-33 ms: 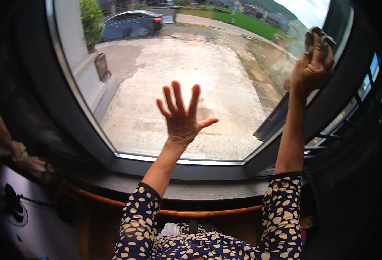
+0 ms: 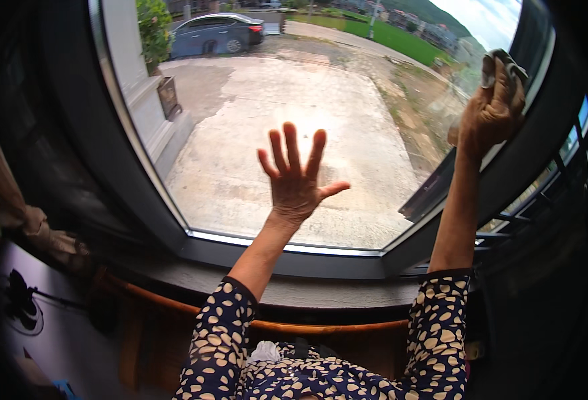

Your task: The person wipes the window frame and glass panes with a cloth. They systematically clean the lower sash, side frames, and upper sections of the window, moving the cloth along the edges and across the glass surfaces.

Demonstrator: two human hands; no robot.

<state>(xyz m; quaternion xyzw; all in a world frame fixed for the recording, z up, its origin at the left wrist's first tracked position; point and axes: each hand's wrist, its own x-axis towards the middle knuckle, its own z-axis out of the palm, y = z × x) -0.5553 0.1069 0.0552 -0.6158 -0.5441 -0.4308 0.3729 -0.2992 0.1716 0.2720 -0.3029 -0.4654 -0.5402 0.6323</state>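
Observation:
My left hand (image 2: 296,193) lies against the window pane (image 2: 241,160), fingers spread wide and nothing in it. Up at the pane's right edge, my right hand (image 2: 491,120) is closed around a pale, crumpled cloth (image 2: 513,69). The cloth bunches out past the fingertips, close to the right side of the dark window frame (image 2: 287,263). How much cloth lies under the palm is hidden. Both arms are raised, in dark sleeves with pale spots.
Below the frame runs a grey sill (image 2: 321,291), with a curved wooden rail (image 2: 334,328) in front of it. A bunched curtain (image 2: 47,233) hangs at left. Dark bars (image 2: 507,220) stand at right. Through the glass show a concrete yard and a parked car (image 2: 221,33).
The whole view has shifted a little, so the window and both hands appear farther right. Against the window, the hands show hardly any movement, and the grip on the cloth is the same.

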